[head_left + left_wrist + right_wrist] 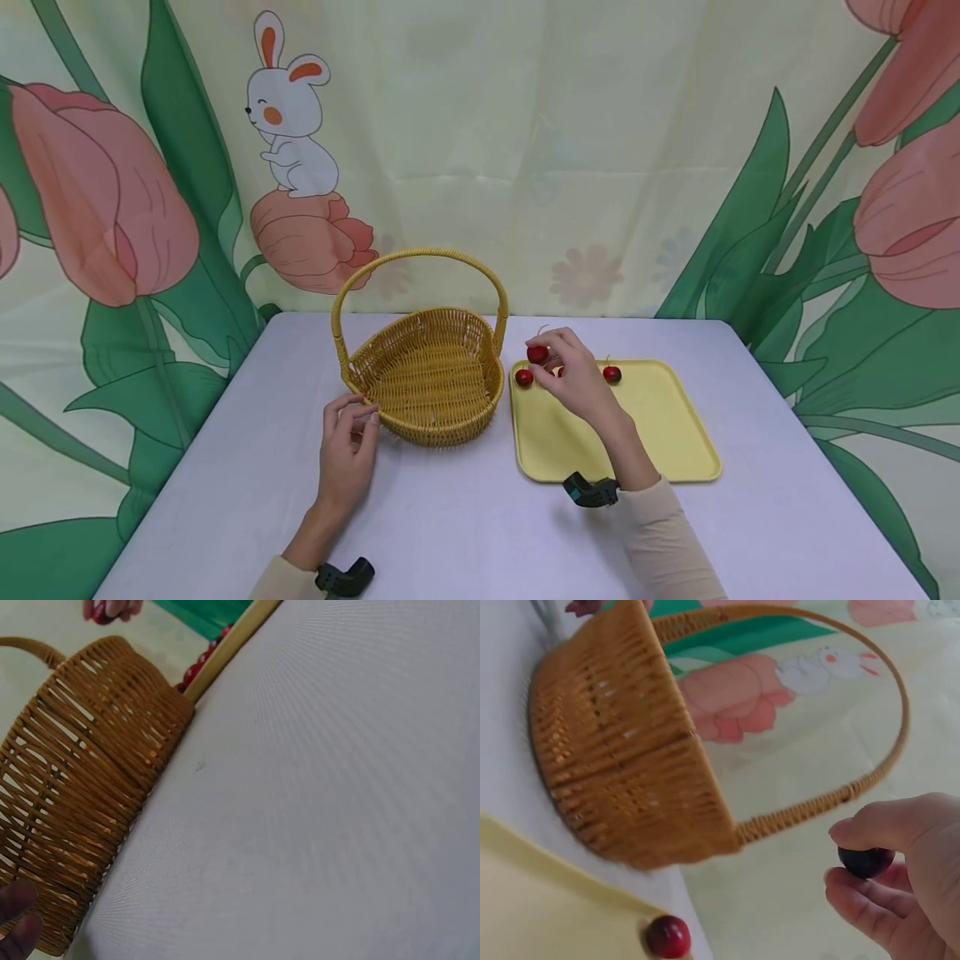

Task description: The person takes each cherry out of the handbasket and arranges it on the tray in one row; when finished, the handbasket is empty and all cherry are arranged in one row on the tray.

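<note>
A wicker basket [427,375] with a tall arched handle stands left of the table's middle. At its near left rim my left hand [348,450] holds the edge with bent fingers; in the left wrist view only its fingertips [19,900] show beside the weave. My right hand [576,379] pinches a dark red cherry [537,354] between thumb and fingers, raised above the far left corner of a yellow tray [622,433]. The same cherry [864,862] shows in the right wrist view. Below lie more cherries, one at the tray's corner [524,377] and another [612,374] farther right.
A white cloth [450,517] covers the table. Behind it hangs a curtain [600,167] printed with tulips and a rabbit. The basket's handle [420,252] arches up between the hands, and the tray's left edge lies close to the basket.
</note>
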### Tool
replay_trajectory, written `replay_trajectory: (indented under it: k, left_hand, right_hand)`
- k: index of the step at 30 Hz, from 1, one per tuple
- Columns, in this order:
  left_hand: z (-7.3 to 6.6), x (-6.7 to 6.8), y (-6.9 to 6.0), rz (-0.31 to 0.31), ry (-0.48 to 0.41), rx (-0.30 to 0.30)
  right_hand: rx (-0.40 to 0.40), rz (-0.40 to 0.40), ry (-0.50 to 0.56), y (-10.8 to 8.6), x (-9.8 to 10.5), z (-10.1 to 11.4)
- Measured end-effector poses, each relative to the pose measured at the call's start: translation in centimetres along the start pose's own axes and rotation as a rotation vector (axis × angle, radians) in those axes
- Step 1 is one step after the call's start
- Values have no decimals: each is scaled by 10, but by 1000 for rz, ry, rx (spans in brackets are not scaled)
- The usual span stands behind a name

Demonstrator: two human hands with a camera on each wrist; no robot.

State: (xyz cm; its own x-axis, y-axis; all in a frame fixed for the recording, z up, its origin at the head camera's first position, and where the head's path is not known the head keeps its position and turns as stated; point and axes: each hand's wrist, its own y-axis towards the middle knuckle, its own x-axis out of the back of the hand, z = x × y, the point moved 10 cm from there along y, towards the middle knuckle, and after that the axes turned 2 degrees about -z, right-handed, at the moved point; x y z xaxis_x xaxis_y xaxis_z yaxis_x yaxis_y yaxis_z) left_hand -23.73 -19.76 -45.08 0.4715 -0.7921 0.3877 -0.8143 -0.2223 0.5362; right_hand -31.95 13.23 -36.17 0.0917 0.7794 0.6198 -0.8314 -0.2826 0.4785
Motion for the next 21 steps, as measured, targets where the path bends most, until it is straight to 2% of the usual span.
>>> replay_trajectory:
  k: [6,14,21]
  left_hand:
    - [0,-1,0,1,4,6]
    - [-1,-1,0,-1,12,-3]
    - [-1,0,-1,-12,13,-16]
  right_hand:
    - [-87,-67,4,-2,24,-26]
    - [-223,-92,-104,-9,48,-72]
    - [-350,-111,-125,-20,65,-109]
